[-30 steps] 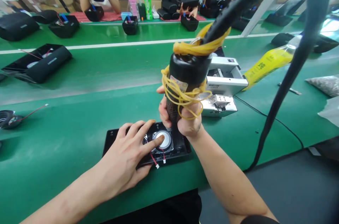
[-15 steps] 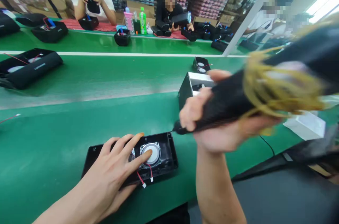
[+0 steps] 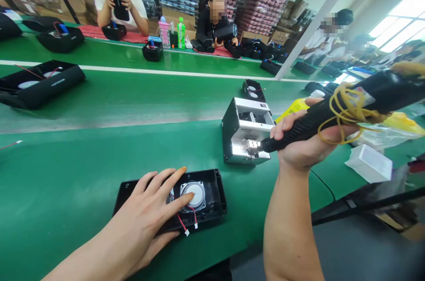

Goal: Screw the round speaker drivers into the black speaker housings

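My left hand (image 3: 149, 210) is closed over a black speaker housing (image 3: 214, 199) lying open side up on the green bench. Its fingers spread across the top and touch the round speaker driver (image 3: 195, 194), while the thumb lies along the near edge. Two short red wires with white plugs (image 3: 187, 232) hang over that edge. My right hand (image 3: 303, 148) is wrapped round a black electric screwdriver (image 3: 312, 117) with yellow rubber bands on its body. The screwdriver's nose is at the front outlet of a silver and black screw feeder (image 3: 229, 137); the bit's tip is hard to make out.
Behind the feeder lies another open housing (image 3: 253, 90); a larger one (image 3: 43, 83) is at left. A white box (image 3: 370, 163) and a yellow bottle (image 3: 292, 108) stand at right. Co-workers sit across the green bench (image 3: 133, 148), beyond a slanted white post (image 3: 299, 44).
My right hand has carried the screwdriver from the housing's far right corner up and right to the screw feeder. My left hand stays on the housing. The view has shifted slightly.
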A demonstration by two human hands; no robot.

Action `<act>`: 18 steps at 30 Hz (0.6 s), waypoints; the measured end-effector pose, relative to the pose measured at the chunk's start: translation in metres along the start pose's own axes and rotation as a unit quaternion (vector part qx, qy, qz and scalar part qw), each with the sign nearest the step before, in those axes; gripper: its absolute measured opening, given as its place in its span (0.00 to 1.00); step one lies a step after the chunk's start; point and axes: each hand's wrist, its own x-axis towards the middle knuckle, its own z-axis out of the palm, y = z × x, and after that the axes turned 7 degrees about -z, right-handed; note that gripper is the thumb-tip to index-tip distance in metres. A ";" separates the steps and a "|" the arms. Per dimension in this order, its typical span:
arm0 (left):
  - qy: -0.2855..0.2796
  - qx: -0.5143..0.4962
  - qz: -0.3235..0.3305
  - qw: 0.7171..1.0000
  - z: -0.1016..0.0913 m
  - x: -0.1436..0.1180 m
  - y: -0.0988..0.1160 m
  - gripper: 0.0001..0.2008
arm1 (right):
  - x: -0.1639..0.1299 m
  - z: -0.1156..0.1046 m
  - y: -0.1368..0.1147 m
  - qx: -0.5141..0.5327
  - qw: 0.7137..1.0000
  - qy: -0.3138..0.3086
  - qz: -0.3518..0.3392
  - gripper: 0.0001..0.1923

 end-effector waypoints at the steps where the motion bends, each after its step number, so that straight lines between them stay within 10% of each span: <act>1: -0.007 0.007 0.002 1.000 -0.001 -0.002 -0.001 0.26 | -0.001 -0.001 0.000 -0.002 1.000 -0.004 0.006 0.32; 18: -0.074 -0.022 -0.018 0.997 -0.010 -0.009 -0.004 0.32 | -0.007 0.018 -0.058 0.058 0.985 -0.039 0.158 0.29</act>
